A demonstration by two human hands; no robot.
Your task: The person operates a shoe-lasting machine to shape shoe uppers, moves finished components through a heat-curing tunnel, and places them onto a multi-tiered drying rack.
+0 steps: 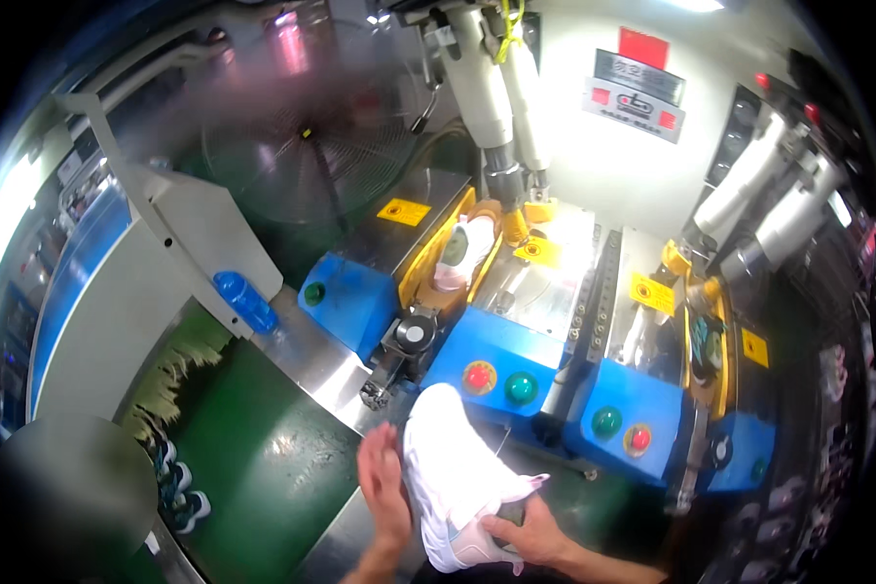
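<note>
A white sneaker (448,448) with pale pink parts around its collar is at the lower middle, its toe pointing away from me. My right hand (530,530) grips it at the collar, the thumb lying over the opening. Just left of the shoe is my left hand (384,477), fingers stretched out and nothing in them; whether it touches the shoe's side I cannot tell. Beyond the shoe, a second light sneaker (462,253) sits between yellow side plates in the press machine, under its metal ram (501,175).
Blue housings carry a red button (478,378) and a green button (521,388). Another dark shoe (708,348) sits in the right-hand press station. A blue bottle (245,302) lies on the metal ledge at left. Several shoes (180,496) are at lower left; a large fan (307,133) stands behind.
</note>
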